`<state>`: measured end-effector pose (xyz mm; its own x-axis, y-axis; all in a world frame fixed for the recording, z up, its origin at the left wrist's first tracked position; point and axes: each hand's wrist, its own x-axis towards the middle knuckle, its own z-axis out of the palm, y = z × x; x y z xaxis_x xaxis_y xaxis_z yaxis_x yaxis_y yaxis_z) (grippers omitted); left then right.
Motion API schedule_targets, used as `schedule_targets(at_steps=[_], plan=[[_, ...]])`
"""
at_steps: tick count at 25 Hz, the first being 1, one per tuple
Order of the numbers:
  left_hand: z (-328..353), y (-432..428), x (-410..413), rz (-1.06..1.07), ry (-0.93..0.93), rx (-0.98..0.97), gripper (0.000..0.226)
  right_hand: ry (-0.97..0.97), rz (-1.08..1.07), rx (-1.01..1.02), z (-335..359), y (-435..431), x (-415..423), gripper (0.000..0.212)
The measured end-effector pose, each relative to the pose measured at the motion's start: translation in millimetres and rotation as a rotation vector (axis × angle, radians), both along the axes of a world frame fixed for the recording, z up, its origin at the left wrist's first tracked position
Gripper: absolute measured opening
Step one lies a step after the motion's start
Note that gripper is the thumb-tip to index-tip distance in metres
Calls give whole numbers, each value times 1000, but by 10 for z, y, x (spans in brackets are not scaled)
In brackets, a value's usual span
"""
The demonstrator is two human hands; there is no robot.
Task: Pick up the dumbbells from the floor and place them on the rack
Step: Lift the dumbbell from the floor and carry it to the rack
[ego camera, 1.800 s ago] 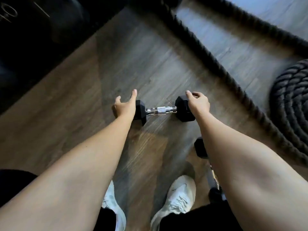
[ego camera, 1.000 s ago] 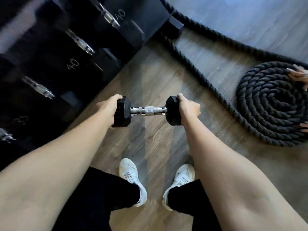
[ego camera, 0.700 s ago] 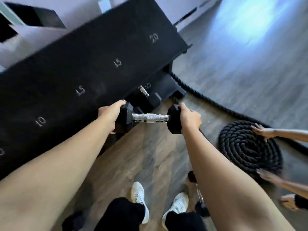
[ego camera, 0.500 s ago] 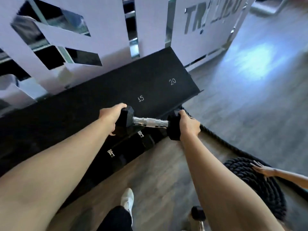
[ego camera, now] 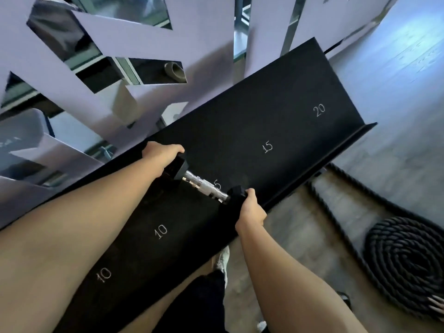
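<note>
Dumbbell (ego camera: pixel 204 186), earlier carried above the floor, now held over the rack (ego camera: pixel 276 131) shelf by the "5" mark, black hex heads clasped by left hand (ego camera: pixel 161 157) and right hand (ego camera: pixel 251 211) fingers, chrome handle exposed

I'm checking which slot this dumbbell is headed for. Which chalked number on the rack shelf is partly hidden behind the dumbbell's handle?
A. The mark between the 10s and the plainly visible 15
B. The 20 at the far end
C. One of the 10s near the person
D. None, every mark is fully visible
A: the dumbbell, held by the left hand and right hand, covers part of that mark on the rack shelf; only a 5 shows.
</note>
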<state>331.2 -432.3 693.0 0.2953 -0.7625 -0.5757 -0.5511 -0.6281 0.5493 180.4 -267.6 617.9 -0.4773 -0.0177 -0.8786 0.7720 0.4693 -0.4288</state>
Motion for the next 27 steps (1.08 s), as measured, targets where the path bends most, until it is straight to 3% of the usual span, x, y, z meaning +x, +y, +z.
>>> schedule_targets(at_steps=[4,9,14,18,22,27], plan=[[-283,-339,17,-154,-31,6,67,-50,-28,31,-263,-198,174,37],[-490,-498,-41,-252,-13,42,49,20,-11,168,-392,-254,154,45],[-550,-495,-146,-282,1,49,26,213,173,258,-296,-392,-40,26],[-468,-414,-284,-344,-75,94,50,337,218,124,-74,-595,-472,25],[-178,-318,-657,-501,-109,-84,31,416,289,33,235,-630,-864,19],[131,110,-1527,-721,-10,-322,43,604,316,-24,636,-191,-1466,20]])
